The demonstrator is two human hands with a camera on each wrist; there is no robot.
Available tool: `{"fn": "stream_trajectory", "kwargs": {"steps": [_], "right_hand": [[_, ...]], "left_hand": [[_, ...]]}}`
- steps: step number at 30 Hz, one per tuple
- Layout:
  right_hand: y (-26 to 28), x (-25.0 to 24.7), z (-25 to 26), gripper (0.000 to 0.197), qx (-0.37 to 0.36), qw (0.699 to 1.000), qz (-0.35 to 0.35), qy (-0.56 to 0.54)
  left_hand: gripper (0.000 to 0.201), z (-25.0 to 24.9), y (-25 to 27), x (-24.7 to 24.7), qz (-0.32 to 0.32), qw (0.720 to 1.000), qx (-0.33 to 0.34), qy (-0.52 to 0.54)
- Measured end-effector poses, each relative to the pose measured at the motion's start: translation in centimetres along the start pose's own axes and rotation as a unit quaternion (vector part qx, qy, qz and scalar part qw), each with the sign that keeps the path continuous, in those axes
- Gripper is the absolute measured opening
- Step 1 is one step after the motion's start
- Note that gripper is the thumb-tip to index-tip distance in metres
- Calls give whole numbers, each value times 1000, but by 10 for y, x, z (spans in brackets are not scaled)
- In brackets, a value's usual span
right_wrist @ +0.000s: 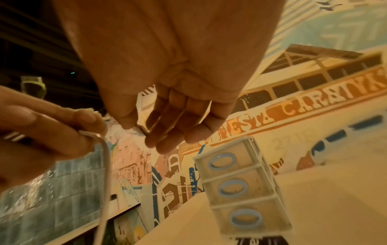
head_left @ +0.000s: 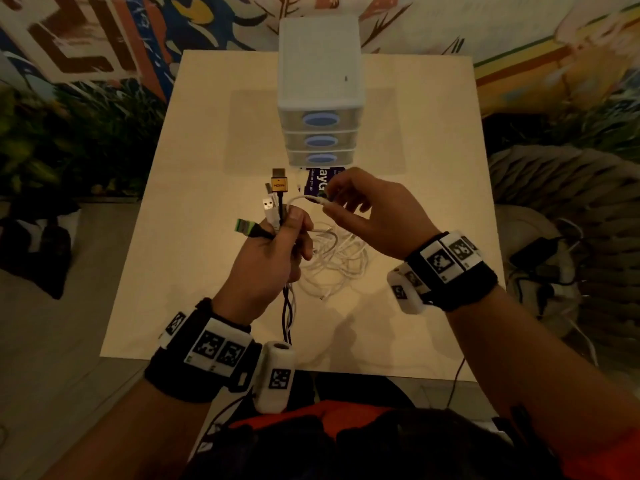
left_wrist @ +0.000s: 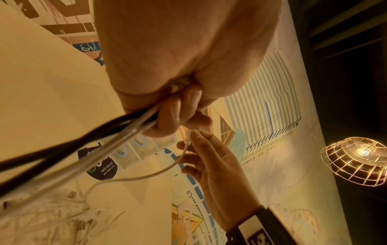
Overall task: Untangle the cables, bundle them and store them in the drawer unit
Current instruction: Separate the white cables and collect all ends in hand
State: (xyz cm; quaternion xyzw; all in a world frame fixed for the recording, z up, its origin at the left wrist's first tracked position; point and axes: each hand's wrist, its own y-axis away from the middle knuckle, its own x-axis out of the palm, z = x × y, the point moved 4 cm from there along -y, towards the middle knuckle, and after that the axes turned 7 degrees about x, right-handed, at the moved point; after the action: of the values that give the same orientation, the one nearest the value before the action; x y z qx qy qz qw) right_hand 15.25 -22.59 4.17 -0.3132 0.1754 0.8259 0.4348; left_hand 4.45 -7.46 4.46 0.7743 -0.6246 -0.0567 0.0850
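Above the pale smooth table [head_left: 194, 174], cable ends [head_left: 273, 199] are gripped by the left hand [head_left: 266, 258]; a thin white cable [head_left: 304, 199], at 3 o'clock from them, is apparently pinched by the right hand [head_left: 370, 213].

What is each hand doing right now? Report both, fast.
Left hand: grips a bunch of black and white cables.
Right hand: pinches a thin white cable end.

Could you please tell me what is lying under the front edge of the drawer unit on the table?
A dark purple card with white lettering pokes out from beneath the drawer unit. Its far part is covered by the unit, and the right hand hides its right side.
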Motion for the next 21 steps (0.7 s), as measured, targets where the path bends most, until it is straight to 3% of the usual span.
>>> {"fn": "stream_trajectory", "kwargs": {"steps": [2,4,6,8,12,16,21], "right_hand": [[5,11,-12,40,49,998,25,-38],[14,29,-22,51,65,992,95,-52],[23,46,-24,51,56,983,164,-60],[28,57,-23,47,52,979,188,-64],[20,64,-23,13,80,986,126,-75],[15,56,-28,13,87,979,75,-169],[11,41,-35,13,105,964,44,-240]], "left_hand": [[30,-3,1,0,13,1000,11,15],[29,-7,2,-1,20,999,27,13],[29,-9,2,-4,16,999,38,9],[29,-11,2,-7,16,999,40,9],[30,-12,2,-11,35,998,44,8],[34,-7,2,-19,19,998,59,-10],[35,15,-1,-29,13,1000,19,-9]]}}
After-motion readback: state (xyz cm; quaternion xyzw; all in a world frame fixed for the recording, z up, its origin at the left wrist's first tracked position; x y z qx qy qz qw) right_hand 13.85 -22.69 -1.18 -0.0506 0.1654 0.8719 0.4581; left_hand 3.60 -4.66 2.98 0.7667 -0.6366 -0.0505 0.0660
